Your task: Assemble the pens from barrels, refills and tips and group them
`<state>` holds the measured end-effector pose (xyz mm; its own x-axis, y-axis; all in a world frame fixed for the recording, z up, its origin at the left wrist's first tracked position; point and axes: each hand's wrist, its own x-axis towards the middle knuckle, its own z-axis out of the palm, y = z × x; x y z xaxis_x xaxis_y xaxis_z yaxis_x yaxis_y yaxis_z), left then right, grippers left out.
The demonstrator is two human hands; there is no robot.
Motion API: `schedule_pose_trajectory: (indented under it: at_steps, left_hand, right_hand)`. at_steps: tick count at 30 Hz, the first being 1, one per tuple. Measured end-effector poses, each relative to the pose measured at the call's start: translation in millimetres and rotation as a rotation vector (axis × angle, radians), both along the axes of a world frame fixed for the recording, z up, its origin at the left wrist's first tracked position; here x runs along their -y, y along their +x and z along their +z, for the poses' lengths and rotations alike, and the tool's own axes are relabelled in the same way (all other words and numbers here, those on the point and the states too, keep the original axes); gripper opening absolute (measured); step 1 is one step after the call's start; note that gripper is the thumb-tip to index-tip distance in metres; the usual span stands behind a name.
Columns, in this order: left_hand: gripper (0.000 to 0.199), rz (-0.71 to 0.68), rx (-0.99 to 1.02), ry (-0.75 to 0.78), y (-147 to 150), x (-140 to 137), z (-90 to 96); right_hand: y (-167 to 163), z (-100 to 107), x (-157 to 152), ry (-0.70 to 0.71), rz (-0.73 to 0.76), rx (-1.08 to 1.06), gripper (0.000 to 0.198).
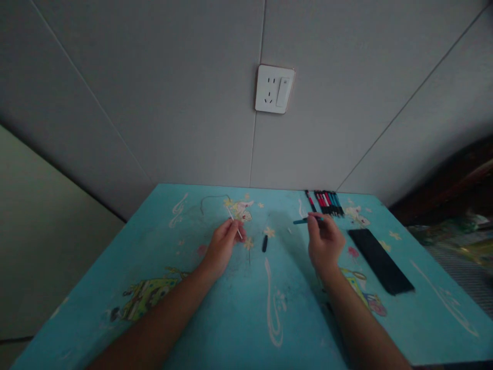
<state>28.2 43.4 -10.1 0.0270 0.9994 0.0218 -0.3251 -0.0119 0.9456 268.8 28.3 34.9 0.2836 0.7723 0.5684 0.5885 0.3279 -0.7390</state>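
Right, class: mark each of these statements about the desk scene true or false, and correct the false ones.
1. The left hand holds a thin white refill. True.
2. The right hand holds a red pen. False: it holds a teal pen barrel.
3. A row of pens lies at the table's far edge. True.
4. The black case lies left of both hands. False: it lies right of the right hand.
5. A small black pen part lies between the hands. True.
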Motion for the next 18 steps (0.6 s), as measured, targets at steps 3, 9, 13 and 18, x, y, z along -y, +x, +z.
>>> schedule_pose_trajectory:
  at_steps: [3,9,13,18]
  left_hand:
    - [0.028,-0.002,-0.019,0.028,-1,1,2.6]
    - [0.028,0.085,0.125,0.092,-2,3,19.3]
    - [0.026,0.172,0.220,0.179,-2,8,30.9]
    - [0.026,0.275,0.070,0.324,-7,21,42.1]
  right_hand:
    - [-5,1,6,-0.035,0.053,-0.046,0.023]
    - [-36,-4,19,-0.267,0.381,-0.419,0.022]
    - [-60,-8,33,-0.408,0.548,-0.493,0.022]
    - [-78,-10,48,-0.493,0.606,-0.648,0.024]
